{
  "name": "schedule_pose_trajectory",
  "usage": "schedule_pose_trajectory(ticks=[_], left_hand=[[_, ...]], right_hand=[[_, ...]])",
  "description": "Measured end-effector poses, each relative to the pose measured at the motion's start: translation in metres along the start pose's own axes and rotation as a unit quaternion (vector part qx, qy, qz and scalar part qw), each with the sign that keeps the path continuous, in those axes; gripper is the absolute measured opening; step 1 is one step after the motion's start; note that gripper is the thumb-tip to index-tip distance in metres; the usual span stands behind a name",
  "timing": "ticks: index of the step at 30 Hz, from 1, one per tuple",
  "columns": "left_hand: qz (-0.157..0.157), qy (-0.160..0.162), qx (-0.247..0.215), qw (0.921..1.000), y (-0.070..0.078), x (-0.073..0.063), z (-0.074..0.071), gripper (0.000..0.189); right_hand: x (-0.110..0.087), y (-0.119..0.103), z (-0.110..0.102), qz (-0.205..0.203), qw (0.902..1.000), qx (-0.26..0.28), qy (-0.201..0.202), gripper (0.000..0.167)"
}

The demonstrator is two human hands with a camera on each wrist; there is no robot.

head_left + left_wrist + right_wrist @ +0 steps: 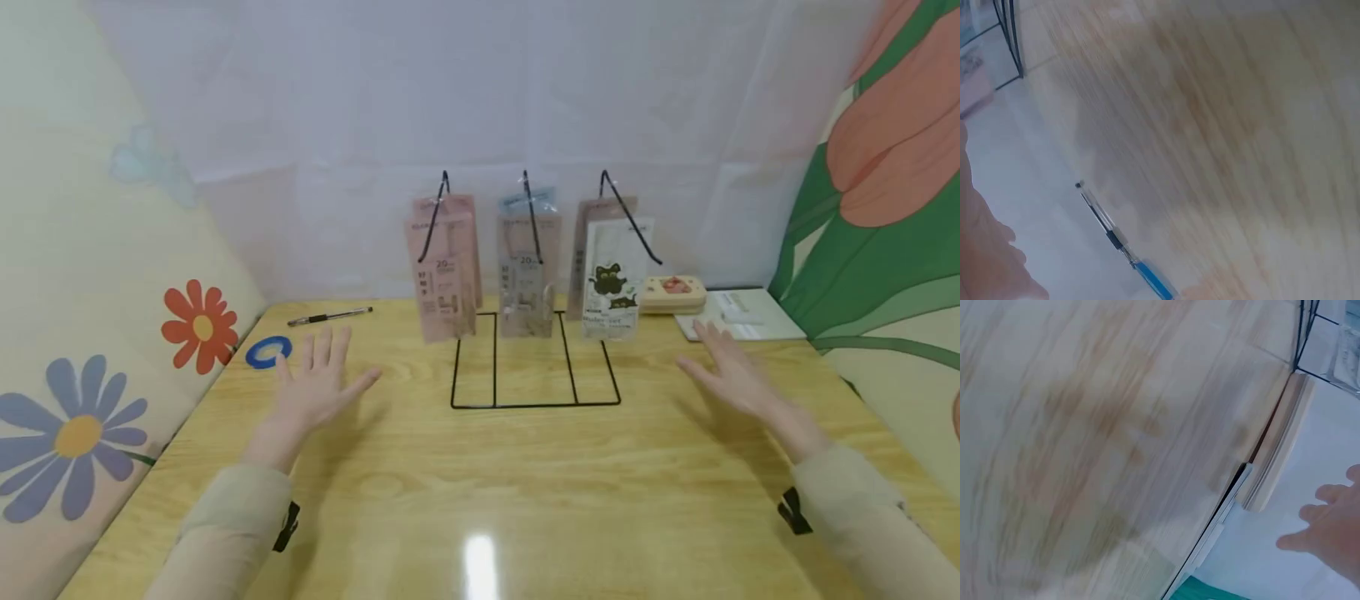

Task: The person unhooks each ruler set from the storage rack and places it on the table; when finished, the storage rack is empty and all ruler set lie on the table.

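Note:
My left hand (318, 387) hovers over the left part of the table with its fingers spread, holding nothing. A blue tape ring (268, 352) lies right beside its fingers, and a pen (330, 317) lies just behind them. On the right, my other hand (726, 372) is held with fingers stretched out and nothing in it. Its fingertips overlap the front of a white notebook (776, 312) in the head view. In the right wrist view that hand (1335, 531) shows at the right edge.
At the back centre stands a black wire rack (536, 406) with three hooks. Pink packets (442, 283), a pink-and-blue pair (528, 279) and a white cat-print packet (611, 292) hang from it. A cream case (672, 297) sits beside the notebook. Flowered cloth borders both sides.

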State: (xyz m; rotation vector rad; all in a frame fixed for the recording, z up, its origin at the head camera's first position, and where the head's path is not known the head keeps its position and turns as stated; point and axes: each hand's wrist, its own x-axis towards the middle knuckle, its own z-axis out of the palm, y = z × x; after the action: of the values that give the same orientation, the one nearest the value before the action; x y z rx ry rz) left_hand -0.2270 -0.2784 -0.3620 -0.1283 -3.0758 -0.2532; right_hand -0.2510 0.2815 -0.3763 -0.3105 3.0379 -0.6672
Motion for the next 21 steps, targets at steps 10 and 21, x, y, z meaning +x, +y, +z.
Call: schedule_pose_trajectory(ticks=[10, 21], left_hand=[[0.032, -0.048, -0.033, 0.9978, 0.025, 0.001, 0.012, 0.090], [0.100, -0.107, -0.059, 0.9875, 0.060, 0.007, 0.033, 0.078]], right_hand=[[0.011, -0.026, 0.003, -0.011, 0.9860, 0.166, -0.016, 0.088], [0.038, -0.057, 0.016, -0.039, 0.9623, 0.269, 0.010, 0.085]])
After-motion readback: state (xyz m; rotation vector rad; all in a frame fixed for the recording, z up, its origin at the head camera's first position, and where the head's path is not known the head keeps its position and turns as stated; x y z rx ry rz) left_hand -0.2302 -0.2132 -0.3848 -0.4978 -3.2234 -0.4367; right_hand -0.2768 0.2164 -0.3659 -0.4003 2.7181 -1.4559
